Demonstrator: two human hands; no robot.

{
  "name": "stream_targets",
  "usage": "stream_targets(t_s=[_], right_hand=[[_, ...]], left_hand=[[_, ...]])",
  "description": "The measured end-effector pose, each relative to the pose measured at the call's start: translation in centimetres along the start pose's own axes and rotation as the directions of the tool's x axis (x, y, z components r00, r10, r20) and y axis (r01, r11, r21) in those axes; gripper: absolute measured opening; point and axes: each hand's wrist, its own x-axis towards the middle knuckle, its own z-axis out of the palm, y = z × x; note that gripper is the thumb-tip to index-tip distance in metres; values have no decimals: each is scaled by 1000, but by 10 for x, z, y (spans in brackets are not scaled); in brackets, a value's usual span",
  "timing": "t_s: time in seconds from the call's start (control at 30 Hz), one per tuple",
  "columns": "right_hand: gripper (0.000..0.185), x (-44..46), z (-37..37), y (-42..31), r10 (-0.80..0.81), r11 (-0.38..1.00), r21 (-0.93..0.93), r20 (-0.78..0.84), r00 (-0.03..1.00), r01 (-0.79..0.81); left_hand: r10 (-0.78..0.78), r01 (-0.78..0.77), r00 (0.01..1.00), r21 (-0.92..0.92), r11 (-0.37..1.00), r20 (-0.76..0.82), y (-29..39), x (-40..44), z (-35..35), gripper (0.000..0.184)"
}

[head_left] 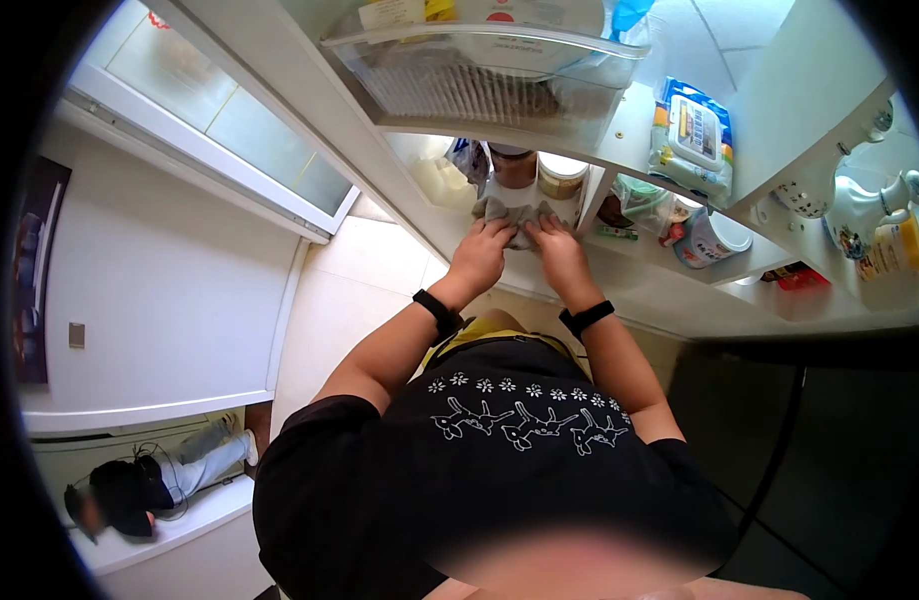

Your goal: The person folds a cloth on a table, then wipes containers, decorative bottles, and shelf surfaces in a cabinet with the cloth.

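Note:
A crumpled grey cloth (520, 216) lies at the front edge of the low shelf, between my two hands. My left hand (481, 252) grips its left part, fingers pressed together on the fabric. On the other side, my right hand (561, 258) has its fingers closed on the cloth's right part. Just behind the cloth stand a brown jar (513, 168) and a tub with a white lid (562, 174). Left of these, a pale bag (443, 183) sits in the same compartment. The cloth's underside is hidden.
Above my hands juts a clear plastic bin (479, 85). A wipes pack (694, 140) lies on the shelf to the right, over a white-lidded can (714, 238). A white teapot (865, 217) stands far right. Another person (129, 495) appears at lower left.

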Motion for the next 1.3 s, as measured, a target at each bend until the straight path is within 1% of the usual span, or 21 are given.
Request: stream_targets(t_s=[0.07, 0.1, 0.17, 0.2, 0.3, 0.37, 0.4, 0.47, 0.6, 0.67, 0.87, 1.0, 1.07, 1.1, 1.13, 1.17, 1.2, 1.23, 1.3], right_hand=[[40, 0, 7, 6, -2, 1000, -26, -10, 1000, 2], [40, 1, 8, 6, -12, 1000, -26, 0, 1000, 12], [41, -1, 8, 7, -2, 999, -50, 15, 1000, 3], [41, -1, 8, 8, -9, 999, -51, 24, 1000, 10], [44, 2, 7, 8, 18, 998, -53, 53, 998, -15], [47, 3, 4, 11, 19, 1000, -8, 79, 997, -18], [47, 3, 2, 10, 19, 1000, -14, 74, 997, -18], [50, 5, -4, 9, 23, 1000, -9, 121, 992, -22], [51, 3, 3, 19, 47, 998, 42, 100, 994, -51], [52, 2, 8, 24, 53, 992, 110, 85, 995, -62], [53, -6, 2, 15, 15, 997, 74, 9, 1000, -16], [52, -5, 5, 16, 32, 996, 83, 1, 999, -32], [50, -7, 0, 12, 26, 989, 145, -20, 999, -23], [50, -8, -1, 14, 22, 990, 140, -31, 999, -17], [48, -9, -3, 17, 63, 949, 310, 7, 998, -62], [47, -12, -2, 18, 96, 876, 470, 55, 994, -111], [47, -15, -14, 5, 92, 878, 467, 49, 995, -104], [43, -18, -36, -16, 221, 757, 611, 93, 971, -231], [37, -24, -43, -20, 279, 645, 729, 54, 959, -229]], left_hand=[[-20, 20, 999, -5, 1000, 44, 3, -1, 0, 46], [-32, 32, 999, -6, 999, 37, 3, -2, 0, 46], [-36, 34, 996, 25, 999, 76, 4, -3, 2, 52], [-46, 45, 996, 23, 999, 71, 5, -5, 1, 52], [-17, 14, 998, 52, 999, 66, 5, -7, -3, 53], [-4, 0, 989, 26, 1000, 149, -2, -8, 0, 61], [2, -6, 990, 24, 1000, 144, 0, -8, -1, 61], [-78, 85, 973, -23, 996, 218, 4, -9, -5, 62], [-61, 68, 965, -18, 997, 256, 6, -9, -7, 63], [-74, 79, 959, -7, 997, 274, 7, -9, -8, 63], [-35, 40, 965, -16, 999, 259, 11, -11, -13, 61], [-4, 13, 967, -35, 999, 253, 10, -12, -20, 60], [-15, 37, 966, -79, 996, 259, 14, -10, -30, 58], [-8, 28, 968, -76, 997, 251, 15, -10, -34, 58], [11, 8, 978, -89, 996, 208, 16, -10, -37, 57], [27, -10, 986, -101, 995, 167, 17, -11, -40, 56], [31, -16, 986, -99, 995, 162, 19, -12, -47, 56], [22, -1, 987, -132, 991, 158, 24, -12, -56, 57], [18, 10, 987, -172, 985, 160, 32, -9, -70, 58]])
